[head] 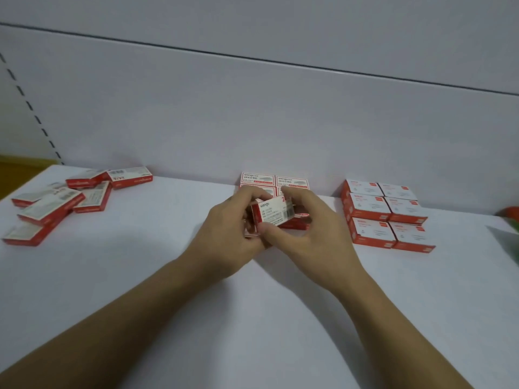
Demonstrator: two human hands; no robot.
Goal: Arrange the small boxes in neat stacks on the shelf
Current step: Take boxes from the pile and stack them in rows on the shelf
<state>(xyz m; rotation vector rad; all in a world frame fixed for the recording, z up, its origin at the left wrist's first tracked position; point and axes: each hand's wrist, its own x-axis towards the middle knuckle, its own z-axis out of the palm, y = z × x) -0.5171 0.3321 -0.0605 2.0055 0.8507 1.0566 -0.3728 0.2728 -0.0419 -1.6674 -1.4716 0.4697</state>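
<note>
The left hand (229, 237) and right hand (309, 231) hold a small red-and-white cardboard box (273, 216), fingers (295, 193) curled round it, seemingly just above the neat stack (258, 178) on the white shelf (252, 318).

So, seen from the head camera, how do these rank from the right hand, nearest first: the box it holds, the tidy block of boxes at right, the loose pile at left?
1. Small red-and-white cardboard box, centre, held in the fingers of the right hand.
2. Tidy block of red-and-white boxes, on the right.
3. Loose pile of red-and-white boxes, far left.
</note>
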